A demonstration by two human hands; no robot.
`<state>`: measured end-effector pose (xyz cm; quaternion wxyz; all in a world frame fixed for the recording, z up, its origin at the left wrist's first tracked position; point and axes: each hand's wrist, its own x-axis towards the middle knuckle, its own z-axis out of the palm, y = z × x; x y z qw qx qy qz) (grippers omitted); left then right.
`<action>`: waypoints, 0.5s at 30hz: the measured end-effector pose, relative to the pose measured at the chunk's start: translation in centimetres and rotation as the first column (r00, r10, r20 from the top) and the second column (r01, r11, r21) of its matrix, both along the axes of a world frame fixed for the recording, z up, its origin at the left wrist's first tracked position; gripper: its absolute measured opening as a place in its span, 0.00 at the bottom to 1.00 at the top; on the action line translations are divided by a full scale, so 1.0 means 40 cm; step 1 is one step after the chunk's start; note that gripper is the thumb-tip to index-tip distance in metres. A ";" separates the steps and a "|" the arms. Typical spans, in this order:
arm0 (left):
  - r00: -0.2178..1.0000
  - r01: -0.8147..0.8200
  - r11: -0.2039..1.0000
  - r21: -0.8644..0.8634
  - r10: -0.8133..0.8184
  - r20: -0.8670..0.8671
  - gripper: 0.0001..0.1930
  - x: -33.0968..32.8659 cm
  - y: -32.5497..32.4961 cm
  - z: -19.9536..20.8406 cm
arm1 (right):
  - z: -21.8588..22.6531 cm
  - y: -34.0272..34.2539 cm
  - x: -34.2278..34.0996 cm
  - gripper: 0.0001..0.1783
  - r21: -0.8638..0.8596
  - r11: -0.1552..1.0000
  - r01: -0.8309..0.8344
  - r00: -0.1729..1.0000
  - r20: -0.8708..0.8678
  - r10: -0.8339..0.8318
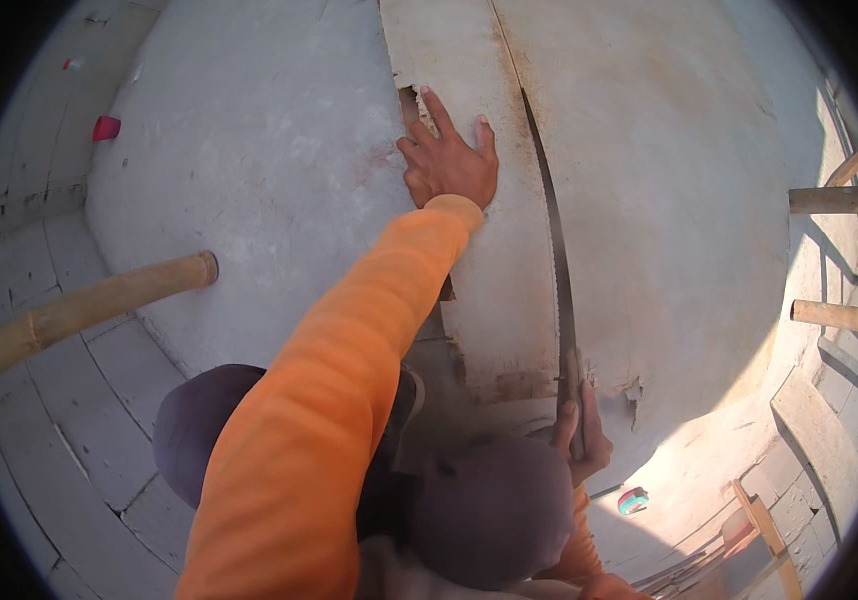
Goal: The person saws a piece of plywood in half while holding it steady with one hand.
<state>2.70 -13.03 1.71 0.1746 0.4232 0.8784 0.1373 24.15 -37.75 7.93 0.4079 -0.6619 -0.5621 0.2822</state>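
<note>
My left hand (449, 165) lies palm down with fingers spread on a pale, worn strip of sheet board (499, 250). Its fingertips are beside a broken notch in the strip's left edge. Along the strip's right side runs a long dark slit (552, 215), narrowing to a thin line at the far end; a wide pale sheet (669, 200) is right of it. At the slit's near end my right hand (585, 435) is closed around a narrow grey-brown piece (576, 395), like a handle or thin slat. Its exact kind is unclear. My right knee partly hides that forearm.
My knees (494, 510) are close below the boards. A bamboo pole (99, 300) juts in from the left, and shorter poles (834, 201) are at the right. A small red cup-like object (106, 128) is at far left; a teal-and-red item (633, 500) sits in sunlight near right.
</note>
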 end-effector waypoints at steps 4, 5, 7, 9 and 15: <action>0.997 -0.001 0.999 -0.044 0.005 0.077 0.44 0.022 -0.007 -0.017 | -0.018 0.255 -0.091 0.17 0.008 0.999 -0.047 0.999 0.023 0.047; 0.996 0.004 0.999 -0.044 0.000 0.086 0.44 0.037 0.007 -0.009 | -0.022 0.332 -0.107 0.17 -0.004 1.000 -0.026 0.999 -0.045 0.026; 0.999 0.026 1.000 0.002 -0.026 0.030 0.44 0.023 0.001 -0.024 | -0.032 0.349 -0.110 0.17 0.049 0.998 -0.048 0.998 -0.041 0.050; 1.000 0.028 1.000 -0.009 -0.028 0.010 0.45 0.001 -0.032 -0.043 | -0.035 0.263 -0.094 0.17 0.014 0.998 -0.055 0.998 -0.010 0.055; 1.000 0.003 1.000 -0.006 -0.003 0.007 0.45 0.005 -0.021 -0.021 | -0.021 0.019 0.007 0.17 0.019 1.000 -0.006 0.999 0.038 0.005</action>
